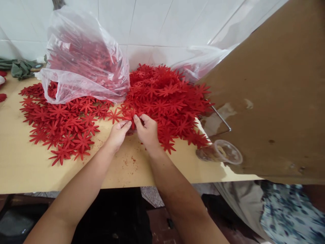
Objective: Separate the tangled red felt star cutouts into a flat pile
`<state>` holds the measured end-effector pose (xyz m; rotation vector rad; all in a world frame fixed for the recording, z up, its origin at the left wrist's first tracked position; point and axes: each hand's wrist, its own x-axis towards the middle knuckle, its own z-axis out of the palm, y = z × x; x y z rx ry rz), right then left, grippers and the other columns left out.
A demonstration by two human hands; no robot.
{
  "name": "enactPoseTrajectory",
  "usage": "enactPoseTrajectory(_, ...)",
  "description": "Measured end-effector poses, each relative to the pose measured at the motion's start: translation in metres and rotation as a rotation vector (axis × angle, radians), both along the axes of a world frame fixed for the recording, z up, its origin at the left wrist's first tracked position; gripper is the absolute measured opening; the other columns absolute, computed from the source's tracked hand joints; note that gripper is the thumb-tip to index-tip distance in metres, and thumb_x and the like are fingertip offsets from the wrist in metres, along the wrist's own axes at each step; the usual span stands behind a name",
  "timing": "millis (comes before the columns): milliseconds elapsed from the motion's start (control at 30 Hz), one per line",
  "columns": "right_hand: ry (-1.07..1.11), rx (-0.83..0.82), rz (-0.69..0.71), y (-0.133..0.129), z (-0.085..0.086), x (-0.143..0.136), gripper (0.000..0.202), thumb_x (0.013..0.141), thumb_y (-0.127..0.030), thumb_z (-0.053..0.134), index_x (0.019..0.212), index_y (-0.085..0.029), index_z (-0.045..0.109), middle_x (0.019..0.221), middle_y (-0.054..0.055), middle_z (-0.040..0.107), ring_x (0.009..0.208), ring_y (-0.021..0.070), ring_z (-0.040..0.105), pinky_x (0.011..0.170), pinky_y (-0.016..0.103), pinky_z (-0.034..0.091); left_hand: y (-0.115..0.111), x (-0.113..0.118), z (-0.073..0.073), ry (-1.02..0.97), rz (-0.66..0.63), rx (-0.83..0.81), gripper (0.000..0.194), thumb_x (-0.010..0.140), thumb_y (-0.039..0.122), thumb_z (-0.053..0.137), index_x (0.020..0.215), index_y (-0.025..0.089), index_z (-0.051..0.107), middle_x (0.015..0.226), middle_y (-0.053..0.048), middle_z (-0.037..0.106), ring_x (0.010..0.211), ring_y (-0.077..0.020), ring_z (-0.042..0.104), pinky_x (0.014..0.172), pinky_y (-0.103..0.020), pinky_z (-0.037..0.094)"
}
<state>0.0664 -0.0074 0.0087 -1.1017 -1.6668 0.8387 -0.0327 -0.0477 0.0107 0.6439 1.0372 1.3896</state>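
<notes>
Between my two hands, at the middle of the table, is a red flower-shaped cutout (132, 117). My left hand (120, 133) pinches its left side with thumb and forefinger. My right hand (147, 130) pinches it from the right, its fingertips close beside the left ones. Right behind my right hand rises a large pile of red flower cutouts (165, 98) with narrow petals. A flatter spread of the same cutouts (66, 122) lies to the left. One loose cutout (114, 116) rests just beyond my left hand. My fingers partly hide the held piece.
A clear plastic bag (86, 61) full of red pieces stands at the back left against the tiled wall (152, 23). A big brown board (274, 95) blocks the right side. Near it, a clear plastic cup (228, 152) lies tipped over. Dark green fabric (24, 68) sits far left.
</notes>
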Motion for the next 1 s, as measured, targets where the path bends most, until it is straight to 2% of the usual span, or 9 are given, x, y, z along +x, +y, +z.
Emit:
enactPoseTrajectory(67,0.060,-0.054,0.009,0.000,0.002,-0.001,0.032,0.078,-0.038,0.050,0.054,-0.018,0.043,0.047,-0.005,0.040,0.046,0.0069,0.036,0.047,0.023,0.030,0.001,0.000,-0.001,0.033,-0.009,0.015,0.014,0.073,0.025,0.058,0.079,0.015,0.065,0.073,-0.001,0.065,0.061,-0.0082,0.055,0.060,-0.022,0.044)
enactPoseTrajectory(200,0.288,-0.229,0.182,0.002,0.004,-0.002,0.017,0.066,-0.034,0.061,0.070,-0.018,0.054,0.060,-0.003,0.055,0.055,0.0096,0.051,0.053,0.024,0.042,0.004,-0.003,-0.005,0.149,0.050,0.065,0.013,0.075,0.019,0.053,0.070,0.014,0.064,0.064,0.001,0.063,0.058,-0.0067,0.053,0.062,-0.021,0.044)
enactPoseTrajectory(267,0.343,-0.276,0.244,0.004,0.005,-0.002,0.021,0.060,-0.031,0.066,0.074,-0.019,0.057,0.067,-0.002,0.060,0.061,0.0112,0.055,0.058,0.026,0.045,0.004,-0.004,-0.007,0.213,0.052,0.073,0.016,0.076,0.018,0.052,0.065,0.014,0.062,0.060,0.001,0.061,0.057,-0.0070,0.054,0.064,-0.022,0.045)
enactPoseTrajectory(333,0.350,-0.286,0.227,0.005,0.005,-0.002,0.021,0.058,-0.031,0.067,0.072,-0.019,0.056,0.066,-0.002,0.060,0.060,0.0111,0.055,0.057,0.026,0.045,0.004,-0.003,-0.006,0.242,0.020,0.069,0.018,0.077,0.019,0.050,0.064,0.014,0.061,0.058,0.002,0.060,0.056,-0.0077,0.054,0.065,-0.024,0.046)
enactPoseTrajectory(433,0.329,-0.259,0.115,0.005,0.004,-0.001,0.021,0.059,-0.032,0.066,0.067,-0.019,0.053,0.059,-0.003,0.056,0.053,0.0090,0.050,0.053,0.024,0.042,0.002,-0.001,-0.003,0.250,-0.019,0.051,0.020,0.079,0.024,0.049,0.064,0.014,0.059,0.057,0.001,0.059,0.054,-0.0087,0.055,0.066,-0.026,0.047)
enactPoseTrajectory(633,0.206,-0.151,-0.039,0.006,0.004,0.004,0.025,0.072,-0.041,0.056,0.063,-0.018,0.050,0.053,-0.005,0.048,0.049,0.0068,0.041,0.051,0.023,0.035,-0.001,0.001,-0.001,0.287,0.004,0.075,0.020,0.075,0.031,0.055,0.066,0.013,0.055,0.061,0.001,0.056,0.056,-0.0082,0.053,0.064,-0.026,0.045)
enactPoseTrajectory(867,0.239,-0.145,0.116,0.000,0.009,0.001,0.025,0.069,-0.041,0.061,0.065,-0.018,0.053,0.062,-0.002,0.057,0.057,0.0093,0.051,0.057,0.024,0.043,-0.003,0.003,0.004,0.206,0.093,0.156,0.023,0.065,0.030,0.066,0.082,0.016,0.057,0.079,-0.001,0.062,0.073,-0.0101,0.056,0.073,-0.025,0.045)
enactPoseTrajectory(1000,0.253,-0.195,0.170,0.000,0.012,0.002,0.032,0.069,-0.050,0.059,0.065,-0.019,0.054,0.060,-0.002,0.057,0.055,0.0093,0.050,0.057,0.025,0.044,-0.001,0.001,0.003,0.157,0.083,0.168,0.019,0.064,0.027,0.068,0.077,0.016,0.060,0.072,0.000,0.062,0.073,-0.0108,0.057,0.075,-0.026,0.045)
